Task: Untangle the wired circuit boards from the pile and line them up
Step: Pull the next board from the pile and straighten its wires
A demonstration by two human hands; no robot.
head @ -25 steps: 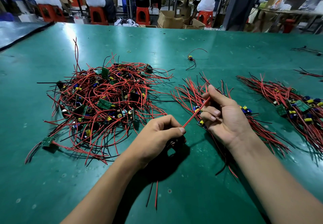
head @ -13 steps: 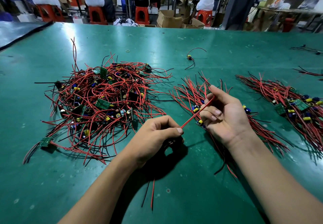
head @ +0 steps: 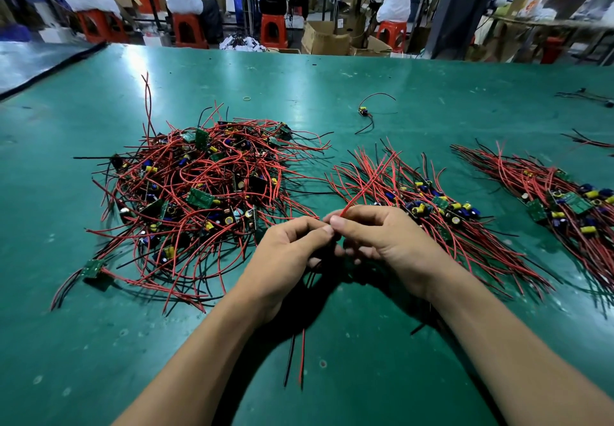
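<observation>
Wired board: hidden inside the hands, held above the table (head: 349, 392) between the tangled pile (head: 199, 193) and the nearest laid-out row (head: 432, 206). Only its red lead (head: 363, 188) and 2 trailing tails (head: 301, 356) show. Left hand (head: 285, 259) is clenched around it, apparently to steady it. Right hand (head: 382, 243) pinches the red lead at its base, likely to straighten it for placing. A 2nd row (head: 564, 203) lies further right.

No readable text, circuit boards (head: 200, 197) (too small)
</observation>
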